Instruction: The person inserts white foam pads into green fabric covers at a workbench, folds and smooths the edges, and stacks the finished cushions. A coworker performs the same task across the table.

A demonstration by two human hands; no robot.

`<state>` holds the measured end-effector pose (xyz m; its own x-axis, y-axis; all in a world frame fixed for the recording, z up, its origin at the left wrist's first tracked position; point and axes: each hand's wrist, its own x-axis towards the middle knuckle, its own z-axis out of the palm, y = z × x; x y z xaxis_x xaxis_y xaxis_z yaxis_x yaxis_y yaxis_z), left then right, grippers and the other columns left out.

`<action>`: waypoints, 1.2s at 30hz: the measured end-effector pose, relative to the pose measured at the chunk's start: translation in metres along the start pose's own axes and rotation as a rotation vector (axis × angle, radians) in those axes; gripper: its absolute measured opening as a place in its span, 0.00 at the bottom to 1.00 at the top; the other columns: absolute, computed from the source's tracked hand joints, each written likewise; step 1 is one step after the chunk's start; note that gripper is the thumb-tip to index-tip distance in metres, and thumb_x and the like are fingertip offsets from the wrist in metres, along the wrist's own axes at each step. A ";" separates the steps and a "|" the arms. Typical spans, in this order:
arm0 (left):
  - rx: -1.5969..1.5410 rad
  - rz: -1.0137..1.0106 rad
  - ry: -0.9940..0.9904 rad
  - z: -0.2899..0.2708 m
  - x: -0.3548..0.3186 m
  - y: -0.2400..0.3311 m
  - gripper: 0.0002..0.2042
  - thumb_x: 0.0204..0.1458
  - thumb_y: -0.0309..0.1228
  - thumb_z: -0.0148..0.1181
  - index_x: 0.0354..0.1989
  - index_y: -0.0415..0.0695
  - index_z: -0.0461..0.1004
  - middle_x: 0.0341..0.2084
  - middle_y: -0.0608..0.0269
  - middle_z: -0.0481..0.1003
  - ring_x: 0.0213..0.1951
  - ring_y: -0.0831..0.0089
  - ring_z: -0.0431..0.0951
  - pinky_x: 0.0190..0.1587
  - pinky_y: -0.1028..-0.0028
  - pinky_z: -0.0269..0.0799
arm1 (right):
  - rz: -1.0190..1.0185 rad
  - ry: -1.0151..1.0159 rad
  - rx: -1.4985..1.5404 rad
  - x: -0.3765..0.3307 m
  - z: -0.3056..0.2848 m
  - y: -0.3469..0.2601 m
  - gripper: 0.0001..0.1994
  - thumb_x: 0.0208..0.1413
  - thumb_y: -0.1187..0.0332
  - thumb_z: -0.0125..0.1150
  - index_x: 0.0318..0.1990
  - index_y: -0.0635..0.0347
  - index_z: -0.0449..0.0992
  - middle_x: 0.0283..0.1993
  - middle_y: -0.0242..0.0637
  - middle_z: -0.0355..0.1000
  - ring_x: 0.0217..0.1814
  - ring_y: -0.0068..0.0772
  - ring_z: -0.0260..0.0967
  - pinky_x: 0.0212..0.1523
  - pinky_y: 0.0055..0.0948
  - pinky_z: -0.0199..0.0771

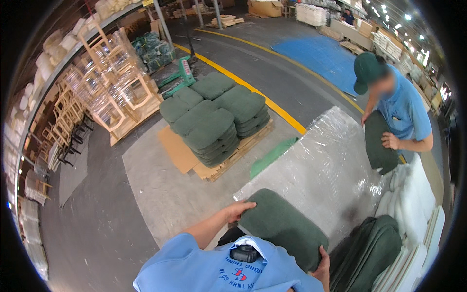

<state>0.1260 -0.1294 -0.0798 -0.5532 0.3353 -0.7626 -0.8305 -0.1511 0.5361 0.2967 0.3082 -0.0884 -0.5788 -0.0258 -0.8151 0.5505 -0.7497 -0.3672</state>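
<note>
A dark green seat cushion (284, 224) with rounded corners is held flat in front of my body. My left hand (240, 211) grips its left edge, fingers closed round the rim. At the opposite end my right hand (321, 266) is closed on the cushion's right edge. Beyond the cushion lies a table covered with clear plastic sheet (321, 151). Across it, a co-worker (396, 107) in a blue shirt and green cap holds another dark green cushion (379, 143) in both hands.
Stacked green cushions (206, 121) stand on a wooden pallet ahead to the left. Green fabric covers (374, 248) and white foam pads (411, 204) are piled at my right. Wrapped wooden chair frames (114, 82), a green pallet jack (185, 73) and a blue tarp (318, 58) lie farther off.
</note>
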 end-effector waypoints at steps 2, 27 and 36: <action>-0.067 -0.004 -0.062 -0.006 -0.003 -0.011 0.33 0.62 0.47 0.68 0.70 0.44 0.68 0.64 0.58 0.75 0.63 0.66 0.75 0.64 0.64 0.73 | -0.019 -0.050 0.050 -0.004 0.011 0.014 0.30 0.63 0.55 0.68 0.67 0.63 0.70 0.63 0.49 0.76 0.63 0.53 0.75 0.63 0.55 0.77; -0.446 0.248 0.399 -0.467 -0.192 0.017 0.30 0.65 0.44 0.65 0.69 0.38 0.68 0.61 0.54 0.77 0.62 0.62 0.77 0.65 0.62 0.73 | 0.015 -0.306 -0.613 0.160 0.452 0.250 0.41 0.55 0.64 0.75 0.74 0.60 0.61 0.66 0.45 0.71 0.65 0.47 0.72 0.63 0.46 0.75; -0.797 0.285 0.302 -0.601 -0.224 0.094 0.29 0.61 0.38 0.67 0.68 0.37 0.68 0.61 0.50 0.76 0.62 0.56 0.77 0.66 0.55 0.72 | -0.054 -0.569 -0.785 0.258 0.699 0.288 0.42 0.52 0.70 0.71 0.76 0.55 0.60 0.68 0.42 0.70 0.70 0.44 0.67 0.69 0.43 0.67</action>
<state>0.1328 -0.7777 -0.0760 -0.6453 -0.0554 -0.7619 -0.3951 -0.8294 0.3949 -0.1148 -0.3764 -0.0915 -0.7057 -0.4752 -0.5256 0.6401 -0.1095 -0.7604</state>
